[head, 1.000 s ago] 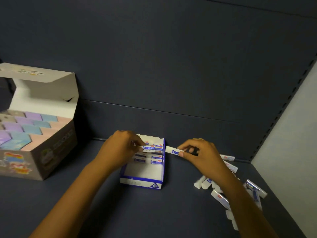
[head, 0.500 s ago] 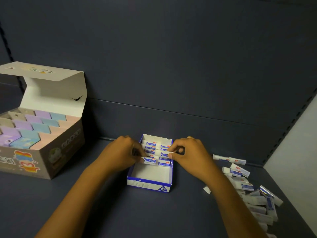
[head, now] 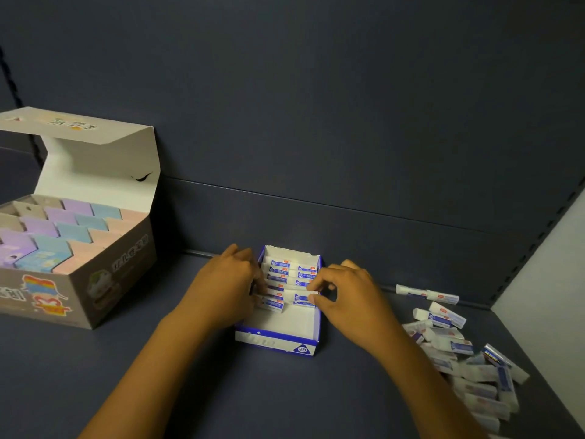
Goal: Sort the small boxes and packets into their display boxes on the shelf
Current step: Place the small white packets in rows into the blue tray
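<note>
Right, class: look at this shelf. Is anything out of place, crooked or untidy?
Yes. A loose heap of small white-and-blue boxes lies jumbled at all angles on the shelf, right of the blue tray, not yet sorted. In the tray, the front left box sits slightly askew.

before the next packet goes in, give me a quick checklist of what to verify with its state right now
1. Blue display box flat on the shelf, open side up: ok.
2. Space left in the box: ok, the front part of its floor is bare.
3. Packet at the right hand lying level in its row: cannot tell, the fingers cover its end.
4. Left hand steadying the left row: ok, its fingers rest on the packets there.
5. Loose packets within reach: ok, piled beside the right forearm.
6. Pastel display box clear of the work: ok, it stands apart to the left.
</note>
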`<state>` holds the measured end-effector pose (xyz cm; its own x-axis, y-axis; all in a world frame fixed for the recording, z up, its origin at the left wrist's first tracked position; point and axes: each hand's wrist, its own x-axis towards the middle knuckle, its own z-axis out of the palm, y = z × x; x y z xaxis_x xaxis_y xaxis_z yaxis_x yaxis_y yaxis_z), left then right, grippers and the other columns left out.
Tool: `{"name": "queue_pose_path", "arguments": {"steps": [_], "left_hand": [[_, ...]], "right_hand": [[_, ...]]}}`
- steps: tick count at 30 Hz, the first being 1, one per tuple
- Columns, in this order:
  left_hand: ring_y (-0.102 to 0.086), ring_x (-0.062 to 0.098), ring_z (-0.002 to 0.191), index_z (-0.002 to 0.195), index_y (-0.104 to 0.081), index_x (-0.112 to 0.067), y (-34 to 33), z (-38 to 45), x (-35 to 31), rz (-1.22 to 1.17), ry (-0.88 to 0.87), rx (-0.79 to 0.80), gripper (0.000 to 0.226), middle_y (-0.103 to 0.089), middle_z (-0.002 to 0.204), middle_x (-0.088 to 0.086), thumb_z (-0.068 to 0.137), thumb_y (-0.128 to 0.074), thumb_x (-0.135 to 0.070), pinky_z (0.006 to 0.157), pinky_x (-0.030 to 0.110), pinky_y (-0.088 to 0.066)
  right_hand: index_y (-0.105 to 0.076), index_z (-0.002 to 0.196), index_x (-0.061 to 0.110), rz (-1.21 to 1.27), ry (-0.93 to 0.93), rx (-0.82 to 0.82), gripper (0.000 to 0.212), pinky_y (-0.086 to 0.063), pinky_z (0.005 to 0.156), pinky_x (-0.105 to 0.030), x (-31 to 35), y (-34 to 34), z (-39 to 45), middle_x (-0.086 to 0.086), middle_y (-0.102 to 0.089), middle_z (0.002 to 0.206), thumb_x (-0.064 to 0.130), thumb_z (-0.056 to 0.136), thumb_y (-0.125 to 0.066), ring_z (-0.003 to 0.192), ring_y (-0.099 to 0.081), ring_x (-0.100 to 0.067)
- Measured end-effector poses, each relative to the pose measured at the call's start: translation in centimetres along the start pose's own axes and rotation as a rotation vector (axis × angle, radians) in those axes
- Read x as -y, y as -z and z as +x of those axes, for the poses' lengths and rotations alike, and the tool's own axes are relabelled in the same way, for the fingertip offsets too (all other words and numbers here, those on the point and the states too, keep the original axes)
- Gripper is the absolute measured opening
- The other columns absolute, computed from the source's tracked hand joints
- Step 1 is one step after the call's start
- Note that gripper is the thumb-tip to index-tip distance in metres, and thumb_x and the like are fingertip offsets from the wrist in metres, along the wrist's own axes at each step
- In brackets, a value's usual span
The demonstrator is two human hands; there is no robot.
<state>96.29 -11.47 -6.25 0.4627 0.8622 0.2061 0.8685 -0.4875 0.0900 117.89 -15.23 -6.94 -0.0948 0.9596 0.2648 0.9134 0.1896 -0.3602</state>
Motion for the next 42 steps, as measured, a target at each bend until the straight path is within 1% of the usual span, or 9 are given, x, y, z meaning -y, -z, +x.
{"name": "queue_pose_path", "arguments": {"steps": [3,6,12,18,26,32,34,37,42], "left_hand": [[-0.036,0.015,0.120,0.117,-0.064,-0.030,-0.4,-0.2,-0.6,0.070,0.016,-0.052,0.031,-0.043,0.130,-0.005,0.087,-0.064,-0.039,0.093,0.024,-0.039],[-0.035,0.017,0.122,0.121,-0.061,-0.027,-0.8,-0.2,-0.7,0.075,0.014,-0.062,0.035,-0.041,0.132,-0.003,0.087,-0.063,-0.038,0.097,0.027,-0.039],[-0.040,0.011,0.114,0.115,-0.063,-0.038,-1.0,0.1,-0.8,-0.044,-0.082,-0.021,0.029,-0.052,0.130,-0.013,0.087,-0.065,-0.039,0.088,0.022,-0.034],[-0.044,0.011,0.115,0.111,-0.066,-0.038,-1.5,0.8,-0.3,-0.045,-0.049,-0.059,0.024,-0.061,0.122,-0.012,0.087,-0.064,-0.042,0.094,0.027,-0.035],[-0.042,0.011,0.115,0.114,-0.066,-0.037,-1.8,0.8,-0.3,-0.041,-0.080,-0.075,0.025,-0.059,0.124,-0.013,0.089,-0.062,-0.040,0.090,0.024,-0.033],[-0.042,0.009,0.114,0.113,-0.066,-0.037,-1.9,0.7,-0.2,-0.063,-0.085,-0.076,0.025,-0.060,0.124,-0.015,0.089,-0.063,-0.042,0.086,0.022,-0.031],[-0.043,0.008,0.113,0.112,-0.067,-0.038,-1.8,0.6,-0.1,-0.077,-0.086,-0.085,0.025,-0.061,0.122,-0.016,0.087,-0.065,-0.042,0.084,0.021,-0.030],[-0.043,0.008,0.114,0.111,-0.067,-0.038,-1.7,0.6,-0.1,-0.073,-0.088,-0.091,0.024,-0.062,0.120,-0.017,0.087,-0.065,-0.041,0.087,0.022,-0.032],[-0.044,0.007,0.111,0.109,-0.068,-0.038,-1.8,0.7,-0.2,-0.076,-0.074,-0.098,0.024,-0.063,0.117,-0.016,0.087,-0.064,-0.044,0.088,0.022,-0.033]], "right_hand": [[-0.063,0.100,0.032,-0.039,0.005,0.002,0.017,-0.048,0.089,-0.024,0.4,0.0,-0.1,0.009,-0.059,0.115,0.040,0.086,-0.065,0.106,-0.051,-0.007],[-0.062,0.102,0.031,-0.081,0.009,0.005,0.016,-0.041,0.089,-0.019,0.6,0.0,-0.2,0.011,-0.059,0.117,0.040,0.088,-0.062,0.108,-0.048,-0.005],[-0.061,0.104,0.031,-0.137,-0.017,0.028,0.018,-0.041,0.091,-0.020,1.2,0.0,-0.2,0.010,-0.057,0.120,0.041,0.089,-0.060,0.112,-0.047,-0.007],[-0.062,0.103,0.034,-0.169,-0.074,0.079,0.020,-0.042,0.090,-0.021,1.9,-0.2,-0.3,0.007,-0.054,0.122,0.044,0.086,-0.063,0.111,-0.049,-0.010],[-0.061,0.115,0.029,-0.268,-0.040,0.173,0.026,-0.039,0.098,-0.023,3.1,0.2,-0.1,0.003,-0.052,0.128,0.041,0.092,-0.057,0.118,-0.044,-0.013],[-0.057,0.121,0.027,-0.308,-0.023,0.172,0.034,-0.037,0.102,-0.026,3.3,0.2,-0.2,0.002,-0.050,0.133,0.045,0.093,-0.054,0.124,-0.041,-0.014],[-0.058,0.119,0.029,-0.258,-0.001,0.164,0.033,-0.036,0.102,-0.024,3.2,0.2,-0.2,0.005,-0.053,0.131,0.045,0.091,-0.056,0.123,-0.041,-0.011],[-0.060,0.115,0.029,-0.198,-0.001,0.153,0.027,-0.037,0.099,-0.023,3.3,0.4,-0.2,0.005,-0.053,0.129,0.041,0.091,-0.059,0.123,-0.041,-0.011],[-0.062,0.114,0.032,-0.218,-0.020,0.149,0.024,-0.039,0.097,-0.022,3.3,0.0,0.0,0.002,-0.049,0.130,0.040,0.092,-0.058,0.122,-0.040,-0.013]]}}
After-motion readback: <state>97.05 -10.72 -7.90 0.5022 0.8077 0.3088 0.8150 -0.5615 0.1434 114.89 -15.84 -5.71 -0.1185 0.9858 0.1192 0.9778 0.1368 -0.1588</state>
